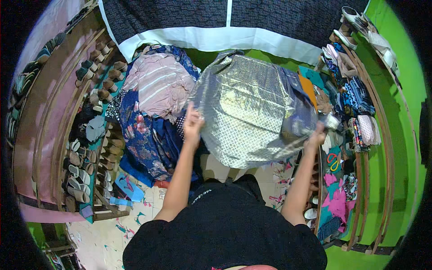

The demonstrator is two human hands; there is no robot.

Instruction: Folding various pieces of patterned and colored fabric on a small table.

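A large shiny silver-gold cloth (247, 108) with a small diamond pattern is stretched out in front of me. My left hand (193, 123) is closed on its left edge, fingers pointing up. At its lower right edge my right hand (316, 135) grips the cloth, somewhat smeared by motion. The cloth's right side looks darker and folded. Left of it lies a heap with a pink striped cloth (162, 85) on top and a dark blue floral cloth (146, 141) beneath.
Racks of shoes (78, 175) stand on the left. On the right, a shelf holds folded fabrics (357, 96), scissors (333, 163) with coloured handles and pink scraps (337, 202). Cuttings litter the tiled floor (105, 234). A dark curtain (180, 15) with a white border hangs ahead.
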